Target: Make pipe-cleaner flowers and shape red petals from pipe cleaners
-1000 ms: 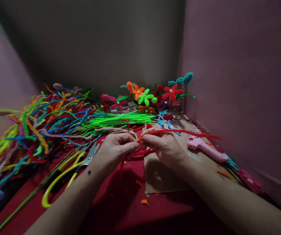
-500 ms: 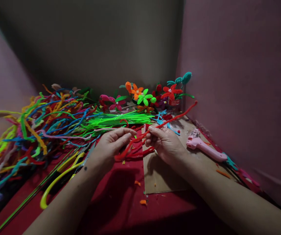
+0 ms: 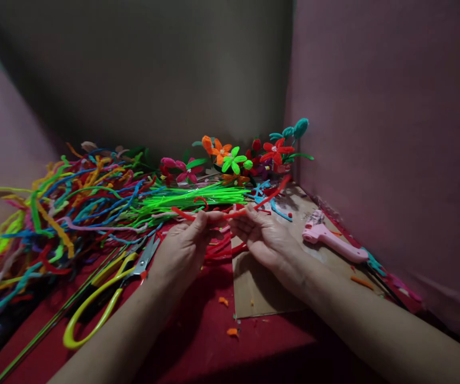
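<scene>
A fuzzy red pipe cleaner [image 3: 236,214] runs across between my two hands, its right end slanting up and its left end poking out past my thumb. My left hand [image 3: 192,237] pinches it between thumb and fingers. Close by on the right, my right hand [image 3: 264,234] is closed on it too, with the palm turned partly up. More red pipe cleaners [image 3: 217,253] lie beneath my hands, partly hidden by them. Yellow-handled scissors [image 3: 112,298] rest left of my left forearm, their blades pointing away.
A heap of multicoloured pipe cleaners [image 3: 54,213] spreads on the left, beside a green bundle [image 3: 193,197]. Pipe-cleaner flowers [image 3: 234,160] stand against the back wall. A pink glue gun [image 3: 336,242] lies on the cardboard [image 3: 270,298]. Orange scraps [image 3: 232,332] dot the red cloth [image 3: 198,346].
My left hand has closed on the red pipe cleaner, which now lies more level between my hands. Its right end has dropped and moved left. The scissors show more fully.
</scene>
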Available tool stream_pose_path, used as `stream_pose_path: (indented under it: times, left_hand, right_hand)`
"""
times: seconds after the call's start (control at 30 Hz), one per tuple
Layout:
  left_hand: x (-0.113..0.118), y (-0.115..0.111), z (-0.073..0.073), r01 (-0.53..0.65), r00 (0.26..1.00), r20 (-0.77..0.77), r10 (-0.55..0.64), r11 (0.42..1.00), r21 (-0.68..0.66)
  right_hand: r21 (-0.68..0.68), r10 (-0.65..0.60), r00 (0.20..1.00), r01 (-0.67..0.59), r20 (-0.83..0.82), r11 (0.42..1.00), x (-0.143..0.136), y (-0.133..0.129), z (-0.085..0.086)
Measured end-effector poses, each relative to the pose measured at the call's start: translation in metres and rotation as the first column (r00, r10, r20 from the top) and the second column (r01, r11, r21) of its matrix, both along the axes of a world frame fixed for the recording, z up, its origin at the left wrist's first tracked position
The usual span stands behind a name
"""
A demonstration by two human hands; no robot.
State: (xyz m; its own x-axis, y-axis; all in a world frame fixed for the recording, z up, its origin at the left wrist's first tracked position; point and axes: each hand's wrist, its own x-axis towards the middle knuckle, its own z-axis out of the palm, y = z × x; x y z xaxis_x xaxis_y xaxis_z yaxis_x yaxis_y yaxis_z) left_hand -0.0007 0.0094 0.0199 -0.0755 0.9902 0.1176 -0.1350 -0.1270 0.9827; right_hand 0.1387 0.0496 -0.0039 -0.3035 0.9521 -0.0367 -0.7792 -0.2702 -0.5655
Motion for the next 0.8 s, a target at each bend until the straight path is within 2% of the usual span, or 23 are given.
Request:
stream_pose_path:
  times: [0.07, 0.13, 0.27, 0.33, 0.43, 0.53, 0.7, 0.8]
  left_hand:
    - [0.001, 0.006, -0.005, 0.034, 0.981, 0.194, -0.025, 0.998, -0.045]
    - [0.002, 0.009, -0.005, 0.058, 0.948, 0.316, -0.031, 0.996, -0.074]
    - [0.003, 0.007, 0.007, 0.044, 0.821, 0.569, 0.042, 0.990, -0.137]
    - [0.003, 0.005, 0.013, 0.081, 0.776, 0.630, 0.032, 0.985, -0.151]
    - [0.003, 0.002, 0.015, 0.149, 0.778, 0.626, -0.056, 0.984, -0.098]
    - [0.003, 0.000, 0.011, 0.166, 0.804, 0.584, -0.117, 0.986, -0.031]
    - [0.005, -0.002, 0.007, 0.157, 0.853, 0.502, -0.144, 0.987, 0.015]
    - [0.003, 0.001, 0.004, 0.156, 0.871, 0.469, -0.146, 0.988, 0.017]
  right_hand:
    - [-0.023, 0.016, 0.998, -0.018, -0.065, 1.000, 0.002, 0.002, 0.000]
    - [-0.022, 0.053, 0.993, -0.056, -0.107, 0.998, 0.003, 0.002, 0.001]
    - [-0.036, 0.104, 0.983, -0.111, -0.148, 0.993, 0.002, -0.003, 0.004]
    - [-0.064, 0.129, 0.982, -0.139, -0.137, 0.988, 0.001, -0.005, 0.006]
    - [-0.092, 0.155, 0.973, -0.172, -0.171, 0.981, 0.001, -0.004, 0.010]
    - [-0.090, 0.201, 0.955, -0.225, -0.219, 0.970, 0.001, -0.004, 0.010]
    - [-0.081, 0.261, 0.949, -0.278, -0.175, 0.957, 0.001, -0.005, 0.009]
    - [-0.027, 0.224, 0.955, -0.234, -0.195, 0.972, 0.008, 0.001, 0.011]
